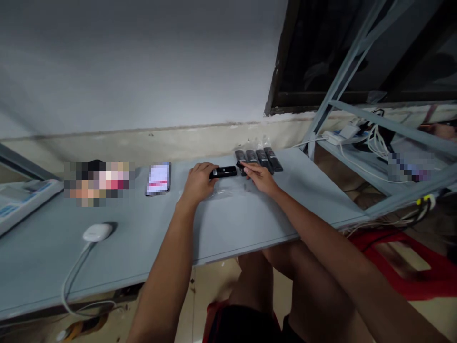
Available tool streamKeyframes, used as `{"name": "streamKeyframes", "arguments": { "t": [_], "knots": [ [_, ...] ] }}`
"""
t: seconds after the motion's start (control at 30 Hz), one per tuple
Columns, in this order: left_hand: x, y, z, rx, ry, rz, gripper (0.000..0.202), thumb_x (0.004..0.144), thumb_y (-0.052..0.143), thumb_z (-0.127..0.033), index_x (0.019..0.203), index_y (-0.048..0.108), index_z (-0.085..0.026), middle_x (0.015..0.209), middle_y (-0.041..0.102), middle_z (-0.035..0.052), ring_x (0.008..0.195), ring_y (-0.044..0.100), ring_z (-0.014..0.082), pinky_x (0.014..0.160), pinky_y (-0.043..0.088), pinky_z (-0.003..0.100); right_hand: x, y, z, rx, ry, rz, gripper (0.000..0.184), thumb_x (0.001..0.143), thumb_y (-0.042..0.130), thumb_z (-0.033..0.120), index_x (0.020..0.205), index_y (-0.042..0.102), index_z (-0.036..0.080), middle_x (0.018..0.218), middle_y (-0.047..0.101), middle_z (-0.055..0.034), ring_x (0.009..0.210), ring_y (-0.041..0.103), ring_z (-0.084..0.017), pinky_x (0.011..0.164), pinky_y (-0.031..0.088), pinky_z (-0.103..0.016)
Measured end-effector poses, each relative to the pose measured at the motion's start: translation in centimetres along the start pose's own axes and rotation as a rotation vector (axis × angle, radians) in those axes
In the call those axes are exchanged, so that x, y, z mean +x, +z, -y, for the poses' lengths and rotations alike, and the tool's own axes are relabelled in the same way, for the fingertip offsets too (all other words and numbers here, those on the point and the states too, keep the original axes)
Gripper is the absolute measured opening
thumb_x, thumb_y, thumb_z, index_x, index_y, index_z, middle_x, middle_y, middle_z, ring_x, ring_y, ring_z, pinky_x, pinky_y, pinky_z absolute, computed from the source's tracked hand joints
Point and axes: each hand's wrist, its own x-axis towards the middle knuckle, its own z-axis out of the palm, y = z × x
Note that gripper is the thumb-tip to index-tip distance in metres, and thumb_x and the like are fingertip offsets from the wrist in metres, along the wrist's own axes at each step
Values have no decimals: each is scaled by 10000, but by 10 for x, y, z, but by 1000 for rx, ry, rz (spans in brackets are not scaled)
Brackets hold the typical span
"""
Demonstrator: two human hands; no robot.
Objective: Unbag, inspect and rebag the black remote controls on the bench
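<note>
My left hand is closed on one end of a black oblong item with a small white label and markings, holding it level just above the table. To its right, my right hand pinches a small black piece close to the item's free end. Whether the two pieces touch is hard to make out. Behind my right hand, several similar black items lie side by side in clear plastic bags. Under my left hand rests a crumpled clear plastic bag.
A lit phone lies left on the grey table, beside a blurred-out patch. Nearer are a white corded puck and a power strip. A metal frame with cables and a red stool stand right.
</note>
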Motion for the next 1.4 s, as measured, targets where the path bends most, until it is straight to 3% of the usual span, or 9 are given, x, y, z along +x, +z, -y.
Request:
{"name": "streamKeyframes", "arguments": {
  "t": [0.17, 0.3, 0.47, 0.63, 0.87, 1.07, 1.4],
  "knots": [
    [-1, -2, 1, 20, -45, 4, 455, 857, 663, -168, 1304, 692, -243, 1321, 713, 111, 1230, 641, 360, 1074, 490, 556, 0, -3, -4, -30, -20, 9, 625, 736, 876, 419, 1332, 761, 269, 1264, 730, -51, 719, 586, -130, 716, 589, -306],
    [-2, -3, 5, 9, -31, 11, 471, 837, 659, -147, 1300, 684, -228, 1309, 712, 114, 1220, 654, 339, 1087, 496, 537, 2, -3, -11, -93, -49, 71, 512, 731, 874, 356, 1220, 796, 226, 1172, 708, -69, 699, 569, -124, 730, 568, -318],
    [-2, -1, 9, 9, -18, 16, 452, 841, 670, -150, 1286, 678, -229, 1295, 713, 107, 1202, 664, 326, 1074, 513, 517, 14, -9, -19, -138, -143, 167, 505, 788, 828, 360, 1268, 753, 225, 1247, 636, -97, 712, 576, -114, 726, 576, -320],
    [-3, 0, 11, -8, -32, -29, 439, 845, 673, -131, 1273, 673, -232, 1291, 712, 102, 1217, 654, 328, 1084, 508, 530, 29, -17, -16, -250, -197, 280, 491, 825, 805, 337, 1299, 750, 224, 1193, 616, -91, 736, 573, -127, 751, 593, -341],
    [-4, 3, 7, -50, -24, -41, 430, 836, 678, -117, 1255, 681, -210, 1268, 716, 112, 1186, 662, 332, 1069, 522, 536, 15, -20, -18, -253, -209, 255, 478, 846, 799, 350, 1313, 746, 262, 1226, 622, -102, 787, 608, -155, 795, 630, -389],
    [-4, 7, 5, -55, 11, -53, 426, 859, 669, -110, 1270, 676, -219, 1278, 714, 106, 1191, 655, 324, 1068, 522, 532, 5, -18, -19, -140, -234, 171, 465, 867, 806, 413, 1305, 737, 273, 1271, 614, -104, 1121, 681, -259, 983, 612, -466],
    [-8, 8, 2, -38, 21, -56, 439, 855, 668, -110, 1281, 671, -218, 1297, 706, 104, 1205, 641, 323, 1078, 516, 520, 6, -22, -14, -188, -217, 183, 470, 846, 823, 425, 1287, 753, 279, 1255, 652, -96, 854, 645, -188, 795, 616, -394]
  ]
}}
